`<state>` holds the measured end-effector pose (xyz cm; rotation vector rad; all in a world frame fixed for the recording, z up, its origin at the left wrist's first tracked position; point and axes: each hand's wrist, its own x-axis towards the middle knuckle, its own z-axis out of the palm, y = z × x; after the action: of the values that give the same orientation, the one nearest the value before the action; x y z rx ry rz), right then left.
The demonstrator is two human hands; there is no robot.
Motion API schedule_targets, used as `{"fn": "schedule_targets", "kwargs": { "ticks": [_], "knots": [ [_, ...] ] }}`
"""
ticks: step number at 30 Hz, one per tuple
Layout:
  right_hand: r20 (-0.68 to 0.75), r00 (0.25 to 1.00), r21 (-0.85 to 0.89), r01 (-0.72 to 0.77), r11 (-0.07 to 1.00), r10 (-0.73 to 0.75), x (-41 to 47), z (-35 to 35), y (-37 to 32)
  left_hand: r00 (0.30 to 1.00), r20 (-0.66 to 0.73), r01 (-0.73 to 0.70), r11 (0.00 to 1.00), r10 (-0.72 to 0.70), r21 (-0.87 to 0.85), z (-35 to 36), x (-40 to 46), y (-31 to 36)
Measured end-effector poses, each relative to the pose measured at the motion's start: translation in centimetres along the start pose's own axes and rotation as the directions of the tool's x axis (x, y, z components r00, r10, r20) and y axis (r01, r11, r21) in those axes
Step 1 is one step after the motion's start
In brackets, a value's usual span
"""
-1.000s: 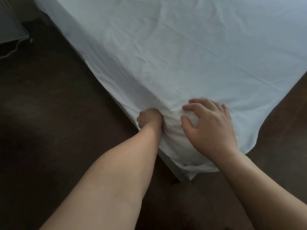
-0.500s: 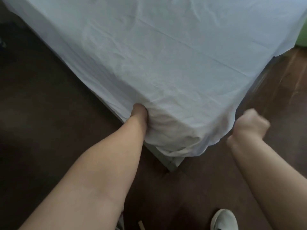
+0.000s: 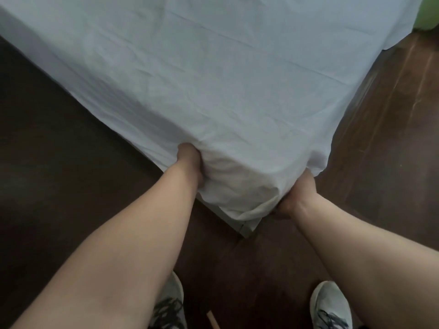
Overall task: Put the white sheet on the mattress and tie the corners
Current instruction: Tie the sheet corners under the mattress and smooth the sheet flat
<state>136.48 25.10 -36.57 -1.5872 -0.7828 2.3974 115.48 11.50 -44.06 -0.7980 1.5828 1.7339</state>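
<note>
The white sheet (image 3: 213, 86) covers the mattress, whose near corner points toward me. Its cloth bunches over that corner, and a grey edge of the bed base (image 3: 247, 227) shows underneath. My left hand (image 3: 190, 160) is pushed into the sheet on the corner's left side, fingers buried in the folds, gripping cloth. My right hand (image 3: 297, 198) is on the corner's right side, low down, fingers tucked under the hanging sheet and holding it. The fingertips of both hands are hidden by fabric.
Dark wooden floor (image 3: 380, 138) lies on both sides of the bed corner. My two grey sneakers (image 3: 332, 307) stand on it at the bottom edge. A green patch (image 3: 427, 13) shows at the top right. A thin pale stick (image 3: 213, 321) lies between my feet.
My right hand left the top of the corner, swung out to the right as a fist, and now grips the sheet low on the corner's right side. My left hand kept its hold.
</note>
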Motion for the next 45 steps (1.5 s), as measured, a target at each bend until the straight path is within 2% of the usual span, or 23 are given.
{"fn": "schedule_targets", "kwargs": {
  "ticks": [5,10,15,20,22,25,27,28,30,31,32,33,34,36,37,38,39,40,41,42,43,44,45],
  "knots": [
    [-0.064,0.998,0.078,0.018,0.997,-0.013,-0.2,0.9,-0.4,0.999,0.008,0.051,0.998,-0.051,0.039,0.0,-2.8,0.6],
    [-0.081,0.976,-0.002,0.203,0.979,-0.203,-0.1,1.5,-1.5,0.988,0.134,0.096,0.987,-0.079,-0.13,-1.5,-3.5,0.7],
    [-0.192,0.981,0.026,0.016,1.0,-0.011,-1.3,1.6,-2.6,0.973,0.222,0.117,0.96,-0.061,-0.253,-2.2,-3.9,0.1],
    [-0.203,0.979,0.003,-0.038,0.999,0.038,-1.7,1.6,-3.0,0.942,0.332,0.083,0.927,0.046,-0.366,-2.1,-4.3,0.3],
    [-0.184,0.981,0.011,-0.055,0.998,0.056,-1.9,1.6,-3.1,0.947,0.316,0.064,0.929,0.058,-0.365,-2.0,-4.7,0.2],
    [-0.174,0.983,0.014,-0.055,0.998,0.056,-1.7,1.7,-2.8,0.978,0.206,0.001,0.977,0.045,-0.215,-2.3,-2.8,0.4],
    [-0.146,0.987,-0.024,-0.068,0.997,0.063,-1.9,1.6,-2.8,1.0,-0.008,-0.013,0.996,0.014,0.094,-2.0,0.3,1.3],
    [-0.12,0.99,-0.043,-0.083,0.996,0.077,-2.2,1.3,-2.8,0.993,-0.095,-0.038,0.943,0.073,0.33,-1.9,0.1,1.9],
    [-0.086,0.991,-0.095,-0.115,0.989,0.107,-2.1,0.8,-2.7,0.903,-0.219,-0.143,0.74,0.369,0.658,-2.0,-3.2,2.7],
    [-0.063,0.993,-0.127,-0.112,0.986,0.104,-2.6,0.6,-2.7,0.879,-0.178,-0.206,0.689,0.443,0.695,-2.0,-4.7,2.9],
    [-0.067,0.993,-0.166,-0.109,0.98,0.099,-2.6,0.3,-2.7,0.903,-0.129,-0.214,0.691,0.409,0.69,-1.8,-6.3,3.0],
    [-0.079,0.995,-0.157,-0.078,0.984,0.066,-2.7,0.2,-2.6,0.925,-0.105,-0.211,0.723,0.366,0.658,-2.2,-7.3,2.7],
    [-0.097,0.995,-0.114,-0.032,0.993,0.021,-2.7,0.1,-2.6,0.946,-0.121,-0.193,0.823,0.3,0.534,-2.6,-7.2,2.3],
    [-0.118,0.992,0.034,0.052,0.998,-0.048,-2.6,-0.2,-3.1,0.942,-0.214,-0.177,0.927,0.257,0.332,-3.0,-8.4,2.2],
    [-0.148,0.982,0.009,0.117,0.993,-0.115,-2.5,-0.3,-3.5,0.912,-0.296,-0.195,0.936,0.283,0.294,-2.9,-9.6,2.4],
    [-0.202,0.961,-0.075,0.177,0.981,-0.189,-3.2,-0.4,-4.0,0.854,-0.377,-0.227,0.908,0.359,0.352,-2.8,-11.3,2.7],
    [-0.279,0.918,-0.231,0.222,0.947,-0.283,-3.4,-0.5,-4.6,0.765,-0.435,-0.271,0.85,0.475,0.451,-2.8,-13.1,2.8],
    [-0.342,0.846,-0.375,0.277,0.885,-0.41,-4.5,-0.5,-5.1,0.663,-0.419,-0.367,0.757,0.62,0.54,-2.6,-15.4,2.6],
    [-0.324,0.779,-0.495,0.344,0.798,-0.537,-5.4,-0.5,-5.3,0.546,-0.336,-0.497,0.62,0.767,0.607,-2.3,-17.4,2.1],
    [-0.211,0.713,-0.572,0.465,0.676,-0.669,-6.5,-0.6,-5.4,0.41,-0.192,-0.626,0.428,0.892,0.652,-1.8,-19.6,1.5],
    [-0.009,0.652,-0.641,0.578,0.505,-0.758,-6.9,-0.6,-5.0,0.254,-0.005,-0.718,0.192,0.967,0.669,-1.6,-20.6,0.5],
    [0.194,0.624,-0.676,0.644,0.358,-0.757,-7.6,-0.8,-4.7,0.134,0.219,-0.748,-0.046,0.966,0.662,-0.9,-21.9,-0.5],
    [0.359,0.613,-0.69,0.682,0.243,-0.704,-7.2,-1.2,-4.0,0.082,0.454,-0.742,-0.25,0.887,0.622,-0.2,-22.7,-1.3]
  ]
}}
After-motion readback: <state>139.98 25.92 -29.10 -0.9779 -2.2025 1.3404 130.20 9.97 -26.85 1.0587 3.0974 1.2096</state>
